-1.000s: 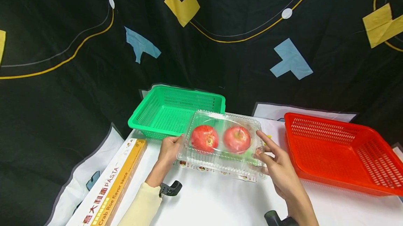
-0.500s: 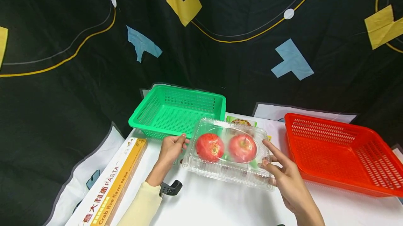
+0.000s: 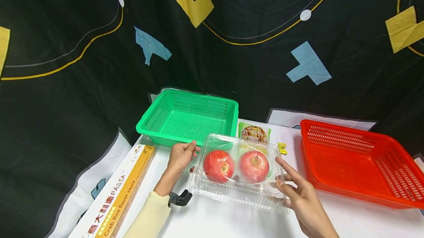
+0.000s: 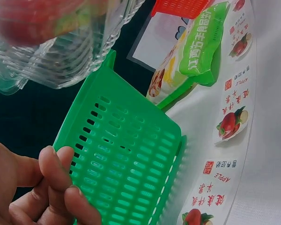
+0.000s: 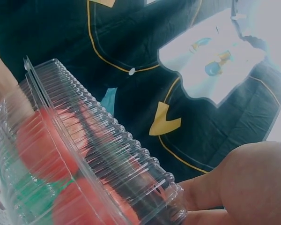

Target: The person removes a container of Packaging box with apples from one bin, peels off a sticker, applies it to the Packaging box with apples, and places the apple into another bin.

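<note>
A clear plastic clamshell box [image 3: 236, 173] with two red apples [image 3: 218, 165] inside is held tilted above the white table. My right hand [image 3: 306, 197] grips its right end, thumb and fingers at the edge, as the right wrist view [image 5: 243, 187] also shows. My left hand [image 3: 182, 158] is beside the box's left end, between it and the green basket [image 3: 187, 140]. In the left wrist view the left fingers [image 4: 54, 171] are loosely curled, hold nothing and are apart from the box. A printed paper strip [image 4: 234, 103] with apple pictures lies on the table below.
A red basket [image 3: 357, 186] stands at the right. Behind the box lie a green food packet [image 3: 255, 133] and a small yellow wrapped piece [image 3: 282, 148]. A long pasta box [image 3: 122, 190] lies along the left edge. A dark curtain [image 3: 232, 68] hangs behind the table.
The clamshell box has moved down toward the person, the right hand with it. My left hand has come off its left end. The green packet behind has come into view.
</note>
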A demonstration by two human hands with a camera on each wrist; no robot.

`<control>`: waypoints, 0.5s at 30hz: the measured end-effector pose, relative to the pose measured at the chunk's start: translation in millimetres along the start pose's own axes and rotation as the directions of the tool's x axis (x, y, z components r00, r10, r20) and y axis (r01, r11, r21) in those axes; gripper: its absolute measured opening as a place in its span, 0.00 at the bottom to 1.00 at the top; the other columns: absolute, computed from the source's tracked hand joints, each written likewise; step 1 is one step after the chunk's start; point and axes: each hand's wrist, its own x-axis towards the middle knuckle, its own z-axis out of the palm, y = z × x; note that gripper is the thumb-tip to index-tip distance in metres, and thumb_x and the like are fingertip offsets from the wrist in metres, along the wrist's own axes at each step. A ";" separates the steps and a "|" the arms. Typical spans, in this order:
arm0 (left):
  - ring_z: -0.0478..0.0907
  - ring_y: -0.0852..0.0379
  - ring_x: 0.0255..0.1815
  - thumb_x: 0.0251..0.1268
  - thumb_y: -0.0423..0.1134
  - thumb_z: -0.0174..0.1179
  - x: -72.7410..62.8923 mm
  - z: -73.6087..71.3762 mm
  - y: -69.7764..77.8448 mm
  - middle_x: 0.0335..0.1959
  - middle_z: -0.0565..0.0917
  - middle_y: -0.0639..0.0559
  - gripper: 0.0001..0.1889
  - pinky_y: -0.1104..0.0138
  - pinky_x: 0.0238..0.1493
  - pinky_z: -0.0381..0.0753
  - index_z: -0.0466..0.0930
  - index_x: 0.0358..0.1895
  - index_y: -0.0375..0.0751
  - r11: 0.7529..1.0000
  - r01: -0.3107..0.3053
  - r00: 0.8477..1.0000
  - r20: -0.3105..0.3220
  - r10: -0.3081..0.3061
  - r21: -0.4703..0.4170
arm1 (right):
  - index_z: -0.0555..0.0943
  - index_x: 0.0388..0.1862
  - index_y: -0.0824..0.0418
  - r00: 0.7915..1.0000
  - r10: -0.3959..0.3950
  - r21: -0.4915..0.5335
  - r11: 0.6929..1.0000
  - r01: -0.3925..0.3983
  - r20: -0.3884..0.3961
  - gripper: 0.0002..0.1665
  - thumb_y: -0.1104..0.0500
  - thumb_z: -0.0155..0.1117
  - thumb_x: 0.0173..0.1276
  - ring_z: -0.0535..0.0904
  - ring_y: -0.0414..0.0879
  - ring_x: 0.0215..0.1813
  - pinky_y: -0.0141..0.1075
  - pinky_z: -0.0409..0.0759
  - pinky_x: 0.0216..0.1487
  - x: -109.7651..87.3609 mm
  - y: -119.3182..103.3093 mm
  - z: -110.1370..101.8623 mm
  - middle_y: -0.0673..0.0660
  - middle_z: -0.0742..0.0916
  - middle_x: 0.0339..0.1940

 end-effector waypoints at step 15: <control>0.73 0.52 0.23 0.75 0.44 0.54 -1.5 0.4 2.3 0.19 0.79 0.52 0.20 0.63 0.32 0.71 0.88 0.31 0.33 1.000 -0.002 1.000 0.010 0.002 -0.002 | 0.67 0.74 0.47 0.998 0.035 -0.082 0.996 -0.039 -0.048 0.34 0.64 0.59 0.71 0.81 0.50 0.48 0.45 0.80 0.38 -20.9 19.3 -6.0 0.65 0.72 0.50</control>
